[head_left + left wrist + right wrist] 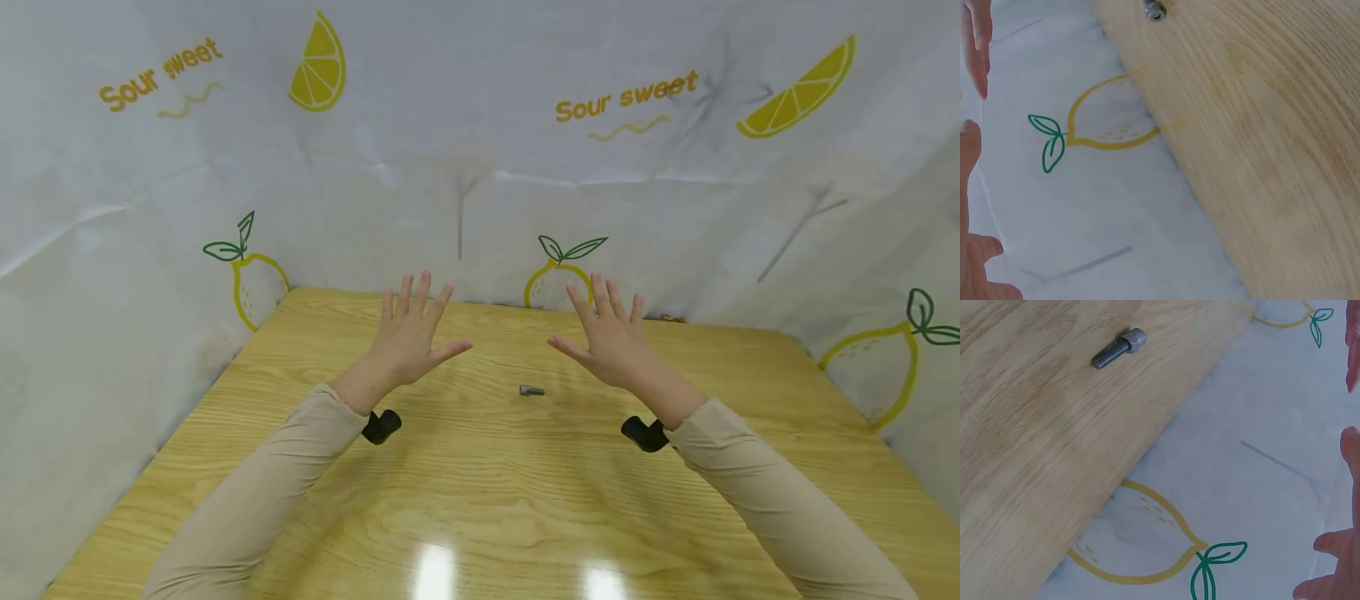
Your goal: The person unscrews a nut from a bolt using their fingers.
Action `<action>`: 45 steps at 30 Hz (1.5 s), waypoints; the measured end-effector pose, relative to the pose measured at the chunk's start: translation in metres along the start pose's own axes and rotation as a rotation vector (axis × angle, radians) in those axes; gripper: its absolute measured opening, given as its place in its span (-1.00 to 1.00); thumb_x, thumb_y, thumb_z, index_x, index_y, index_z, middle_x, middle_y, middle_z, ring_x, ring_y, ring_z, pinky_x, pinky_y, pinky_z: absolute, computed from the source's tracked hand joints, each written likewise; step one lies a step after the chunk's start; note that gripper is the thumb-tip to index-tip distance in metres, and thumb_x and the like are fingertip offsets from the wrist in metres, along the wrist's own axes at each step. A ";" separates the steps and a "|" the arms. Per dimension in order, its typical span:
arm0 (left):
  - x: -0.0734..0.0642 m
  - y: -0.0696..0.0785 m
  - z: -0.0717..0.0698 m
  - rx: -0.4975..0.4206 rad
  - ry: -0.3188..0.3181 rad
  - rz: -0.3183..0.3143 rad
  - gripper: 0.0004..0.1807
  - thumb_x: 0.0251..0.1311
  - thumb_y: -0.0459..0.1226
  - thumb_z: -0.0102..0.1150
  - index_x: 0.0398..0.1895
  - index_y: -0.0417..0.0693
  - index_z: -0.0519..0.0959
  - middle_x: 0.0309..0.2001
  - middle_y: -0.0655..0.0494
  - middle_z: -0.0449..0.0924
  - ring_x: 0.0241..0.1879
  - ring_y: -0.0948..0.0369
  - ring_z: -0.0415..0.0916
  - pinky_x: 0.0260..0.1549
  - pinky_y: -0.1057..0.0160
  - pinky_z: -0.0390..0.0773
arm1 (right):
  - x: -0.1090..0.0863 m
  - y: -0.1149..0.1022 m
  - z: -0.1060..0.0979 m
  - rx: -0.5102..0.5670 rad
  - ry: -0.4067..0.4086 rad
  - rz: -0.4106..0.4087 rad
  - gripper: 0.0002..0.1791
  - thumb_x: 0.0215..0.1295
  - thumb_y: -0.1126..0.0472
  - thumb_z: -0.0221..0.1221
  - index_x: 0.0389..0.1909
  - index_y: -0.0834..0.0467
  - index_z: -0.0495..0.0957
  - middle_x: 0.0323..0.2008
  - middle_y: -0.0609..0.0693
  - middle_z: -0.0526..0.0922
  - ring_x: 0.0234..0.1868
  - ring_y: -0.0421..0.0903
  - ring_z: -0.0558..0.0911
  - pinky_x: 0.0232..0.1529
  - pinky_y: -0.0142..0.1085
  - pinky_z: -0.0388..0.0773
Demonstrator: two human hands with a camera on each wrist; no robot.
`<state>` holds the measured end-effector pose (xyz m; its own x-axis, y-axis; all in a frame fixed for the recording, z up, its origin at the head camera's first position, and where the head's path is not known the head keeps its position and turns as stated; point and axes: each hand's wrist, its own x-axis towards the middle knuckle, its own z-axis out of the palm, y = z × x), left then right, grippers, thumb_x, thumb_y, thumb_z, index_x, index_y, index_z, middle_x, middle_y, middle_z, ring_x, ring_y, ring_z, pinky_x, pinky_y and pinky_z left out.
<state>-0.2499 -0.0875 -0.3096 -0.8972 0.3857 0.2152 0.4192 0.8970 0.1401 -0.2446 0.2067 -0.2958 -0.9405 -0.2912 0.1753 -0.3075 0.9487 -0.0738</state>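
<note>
A small grey metal bolt (532,390) lies on its side on the wooden table, between the two hands and a little nearer the body. In the right wrist view the threaded shank of the bolt (1110,355) and its thicker head show well; the left wrist view catches its head (1155,11) at the top edge. My left hand (405,337) is held out over the table with fingers spread and nothing in it. Opposite it, my right hand (617,342) is spread the same way, also holding nothing. Both thumbs point inward.
The wooden table (480,492) reaches back to a white cloth (420,208) printed with lemons, which hangs behind it and at the sides. Black wrist devices show under the left wrist (382,427) and the right wrist (643,434). Two bright reflections lie on the near tabletop.
</note>
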 end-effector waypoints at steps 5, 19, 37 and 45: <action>-0.001 0.005 -0.002 -0.022 0.026 0.022 -0.09 0.24 0.27 -0.16 0.50 0.05 -0.16 0.50 -0.17 -0.38 0.48 -0.14 -0.48 0.38 -0.27 -0.24 | -0.004 -0.004 -0.003 0.047 0.046 -0.034 -0.09 0.29 -0.35 -0.11 0.49 0.05 -0.15 0.48 0.25 -0.30 0.47 0.30 -0.21 0.32 0.36 -0.31; 0.005 0.036 0.025 -0.289 0.012 0.133 -0.22 0.30 0.11 -0.06 0.43 -0.17 0.08 0.41 -0.16 0.11 0.40 -0.07 0.09 0.33 -0.04 0.22 | -0.015 -0.006 0.027 0.311 0.215 -0.188 -0.40 0.28 0.11 0.17 0.26 0.31 0.30 0.21 0.29 0.38 0.22 0.25 0.39 0.15 0.12 0.40; 0.019 0.061 0.068 -0.513 -0.204 0.121 -0.52 0.30 -0.13 0.07 0.19 -0.21 0.42 0.15 -0.11 0.49 0.00 0.03 0.56 -0.06 0.17 0.59 | -0.014 -0.002 0.071 0.453 -0.006 -0.174 -0.66 0.24 0.25 0.19 -0.02 0.36 0.53 -0.09 0.28 0.62 -0.19 0.12 0.64 -0.15 -0.10 0.61; 0.029 0.063 0.088 -0.607 -0.252 0.069 -0.60 0.27 -0.18 0.12 0.12 -0.18 0.50 0.06 -0.06 0.57 -0.07 0.08 0.60 -0.16 0.27 0.61 | -0.009 0.003 0.086 0.554 -0.121 -0.091 -0.70 0.26 0.27 0.17 -0.04 0.36 0.54 -0.13 0.28 0.63 -0.19 0.12 0.65 -0.18 -0.17 0.63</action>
<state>-0.2615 -0.0009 -0.3799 -0.8396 0.5429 0.0209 0.4148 0.6158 0.6698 -0.2490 0.2017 -0.3819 -0.9064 -0.4119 0.0939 -0.3876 0.7223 -0.5727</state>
